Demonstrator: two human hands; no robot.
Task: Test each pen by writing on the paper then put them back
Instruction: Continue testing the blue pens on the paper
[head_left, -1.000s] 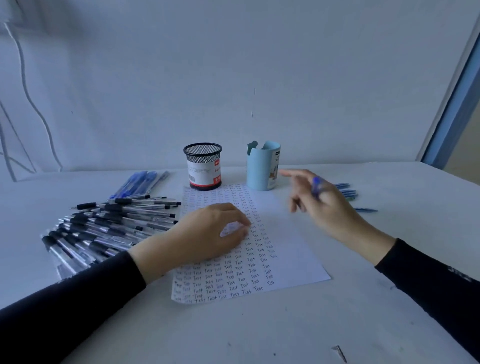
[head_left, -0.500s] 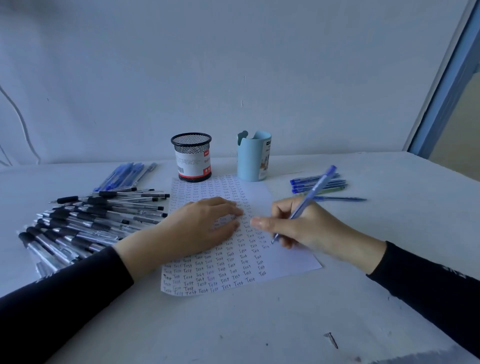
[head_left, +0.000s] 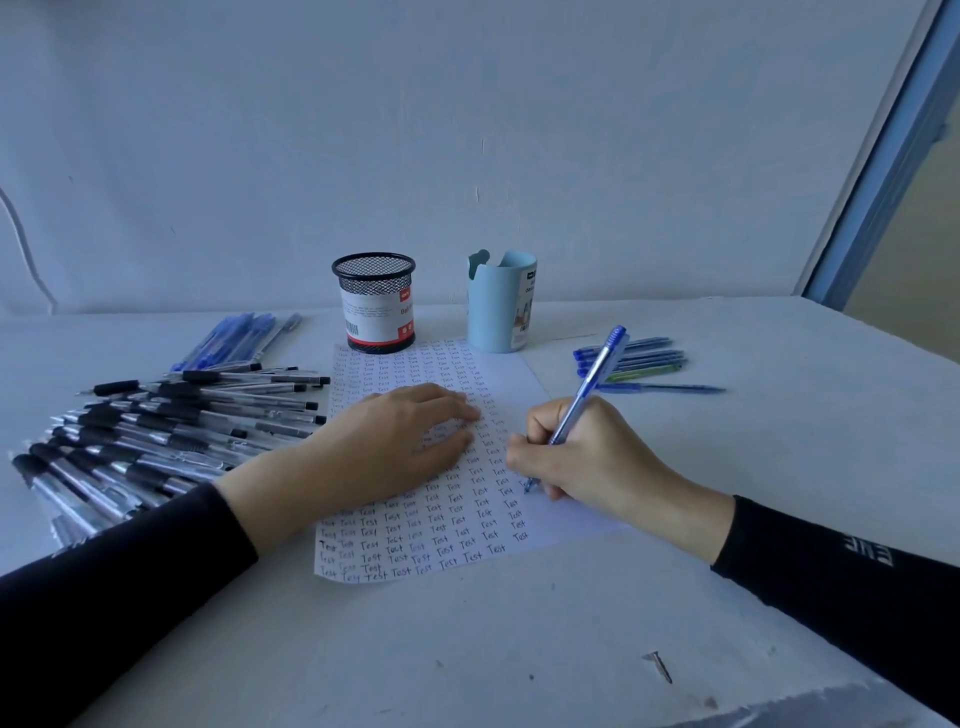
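Pale wall and a white surface (head_left: 467, 649) fill the head view, with a white sheet of paper (head_left: 514, 379) lying in the middle. The left hand (head_left: 384, 441) rests flat on the sheet, its fingers (head_left: 447, 400) straight and close together, pressing the paper down. Just beside it, the right hand (head_left: 587, 457) pinches a translucent blue ballpoint pen (head_left: 587, 389) in a writing grip, its fingers (head_left: 524, 457) curled round the barrel. The tip touches the paper at the right end of the written rows.

Most of the sheet is already covered with columns of the word "Test", so many pens seem to have been tried; only a blank strip on the right remains. A big heap of black-gripped clear pens (head_left: 171, 431) lies to the left, with a bunch of blue pens (head_left: 234, 338) behind it and a small row of blue pens (head_left: 634, 358) to the right. Which of these are tested cannot be told. No pens show above the black mesh cup (head_left: 375, 301) or the light blue holder (head_left: 501, 301), so putting them back looks largely undone.
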